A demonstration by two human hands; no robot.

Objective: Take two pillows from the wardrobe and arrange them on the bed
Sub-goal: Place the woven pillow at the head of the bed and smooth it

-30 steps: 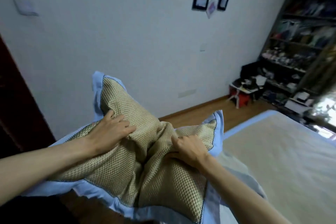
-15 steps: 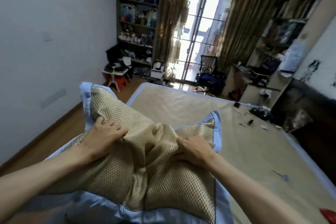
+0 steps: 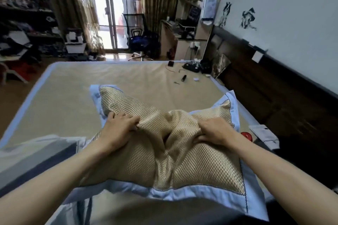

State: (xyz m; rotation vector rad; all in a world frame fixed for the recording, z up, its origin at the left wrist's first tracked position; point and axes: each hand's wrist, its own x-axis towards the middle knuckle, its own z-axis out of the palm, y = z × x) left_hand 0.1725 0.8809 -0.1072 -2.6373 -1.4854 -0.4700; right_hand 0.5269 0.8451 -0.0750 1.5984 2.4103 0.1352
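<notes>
Both sets of fingers are closed into the tan woven top of the pillow (image 3: 164,144): the left hand (image 3: 117,131) pinches a bunch of fabric on its left half, the right hand (image 3: 215,129) grips a bunch on its right half. Between the two grips the cloth is gathered into a deep fold down the middle, and the two far corners stand up. A pale blue border runs round the woven panel. Whether there is one pillow or two stacked is hard to tell from this view. It is held low over the near end of the bed (image 3: 76,86), whose tan mat has a light blue edge.

Further out, small dark items (image 3: 183,78) lie scattered on the far right part of the mat, near the dark headboard (image 3: 270,86) along the right wall. Past the foot of the bed stands a black office chair (image 3: 140,36) before a bright glass door (image 3: 111,9) flanked by brown curtains. Cluttered shelves (image 3: 23,14) fill the left side.
</notes>
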